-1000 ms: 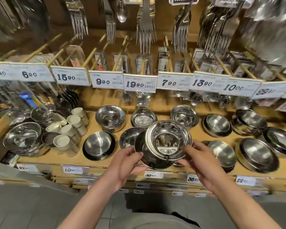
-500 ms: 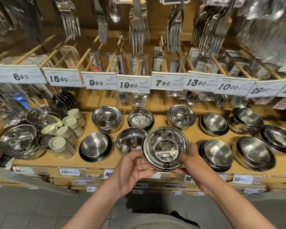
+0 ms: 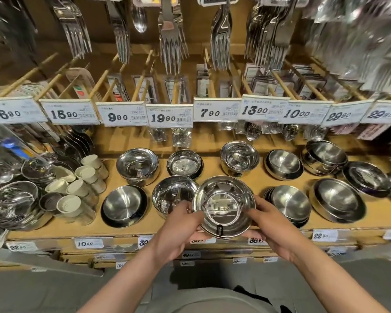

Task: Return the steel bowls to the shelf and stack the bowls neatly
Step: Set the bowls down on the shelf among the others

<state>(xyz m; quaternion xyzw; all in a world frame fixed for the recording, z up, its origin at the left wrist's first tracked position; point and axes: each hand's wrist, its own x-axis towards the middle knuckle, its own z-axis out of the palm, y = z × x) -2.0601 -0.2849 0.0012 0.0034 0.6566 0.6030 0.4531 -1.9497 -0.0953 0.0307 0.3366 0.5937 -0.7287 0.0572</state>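
Hands hold a stack of shiny round steel bowls (image 3: 224, 206) at the front edge of the wooden shelf (image 3: 257, 179). The left hand (image 3: 178, 231) grips the stack's rim at 9 o'clock with curled fingers. The right hand (image 3: 273, 227) grips it at 3 o'clock. Another shiny steel bowl (image 3: 169, 195) sits just beside at 10 o'clock.

Single head-worn wide-angle view, looked forward and down from above wooden shelf (image 3: 253, 184), close to its front edge. Lens faced back wall of hanging forks (image 3: 172, 41); row of price tags (image 3: 169, 115) crossed mid-frame. Both forearms entered from bottom edge. Strong barrel distortion at corners.
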